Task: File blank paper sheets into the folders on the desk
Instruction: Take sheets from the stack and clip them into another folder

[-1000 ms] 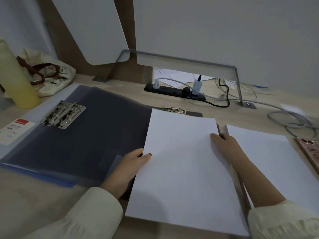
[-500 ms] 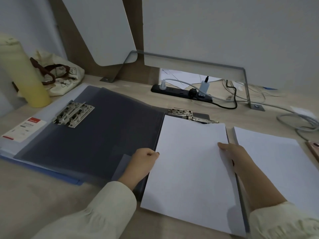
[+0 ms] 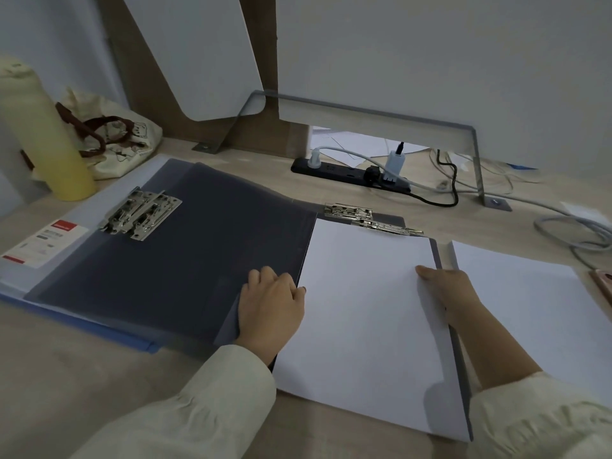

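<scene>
A blank sheet [image 3: 364, 309] lies flat on the right half of the open grey folder [image 3: 198, 260], its top edge at the metal clip [image 3: 374, 220] and its bottom toward the worktop's [image 3: 66, 359] near edge. The left hand [image 3: 270, 303] rests on the folder with a loose grip, thumb touching the sheet's left edge. The right hand [image 3: 450, 286] has its thumb on the sheet's right edge, fingers hidden, so I cannot tell its grip. A paper stack [image 3: 530, 309] lies just beside it, to the right.

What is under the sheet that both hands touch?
The open folder: its grey edge shows right of the sheet, its clip at the top. Whether more sheets lie beneath is hidden.
</scene>
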{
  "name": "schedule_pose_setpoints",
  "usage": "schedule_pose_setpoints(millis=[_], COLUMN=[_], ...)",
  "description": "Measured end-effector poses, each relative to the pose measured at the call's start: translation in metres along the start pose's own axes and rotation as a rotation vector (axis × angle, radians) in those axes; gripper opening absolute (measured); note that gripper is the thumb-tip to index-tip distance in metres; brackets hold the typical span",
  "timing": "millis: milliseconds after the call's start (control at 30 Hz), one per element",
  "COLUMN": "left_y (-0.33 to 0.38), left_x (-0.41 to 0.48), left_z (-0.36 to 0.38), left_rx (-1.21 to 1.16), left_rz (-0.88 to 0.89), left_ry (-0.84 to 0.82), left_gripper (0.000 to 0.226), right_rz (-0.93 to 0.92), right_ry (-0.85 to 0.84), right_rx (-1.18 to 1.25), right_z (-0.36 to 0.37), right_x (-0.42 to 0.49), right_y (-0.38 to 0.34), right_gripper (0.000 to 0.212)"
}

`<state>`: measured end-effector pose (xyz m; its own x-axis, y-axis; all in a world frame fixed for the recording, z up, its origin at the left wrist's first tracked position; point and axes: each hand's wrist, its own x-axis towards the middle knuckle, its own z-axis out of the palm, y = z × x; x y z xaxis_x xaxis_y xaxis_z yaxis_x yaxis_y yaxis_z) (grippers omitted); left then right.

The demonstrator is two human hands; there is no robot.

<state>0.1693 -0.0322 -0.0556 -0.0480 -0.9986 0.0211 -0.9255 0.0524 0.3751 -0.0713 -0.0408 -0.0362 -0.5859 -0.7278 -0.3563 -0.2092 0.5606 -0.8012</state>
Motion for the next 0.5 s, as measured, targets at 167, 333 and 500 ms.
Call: schedule_pose_setpoints(millis=[167, 333, 500], left_y=[-0.003, -0.006, -0.007], left_x=[0.003, 0.003, 0.004], left_z=[0.006, 0.01, 0.01], left_rx=[0.078, 0.118, 0.092], left_rz=[0.031, 0.069, 0.083], left_ry=[0.019, 0.035, 0.042], left_gripper=[0.031, 0.028, 0.023], right_rz=[-0.153, -0.14, -0.186], right_ry=[0.021, 0.044, 0.053], right_rx=[-0.341, -0.495, -0.604], right_z=[0.005, 0.008, 0.008], right_x=[0.009, 0.018, 0.011], right_y=[-0.008, -0.009, -0.012], right_gripper=[0.042, 0.035, 0.032])
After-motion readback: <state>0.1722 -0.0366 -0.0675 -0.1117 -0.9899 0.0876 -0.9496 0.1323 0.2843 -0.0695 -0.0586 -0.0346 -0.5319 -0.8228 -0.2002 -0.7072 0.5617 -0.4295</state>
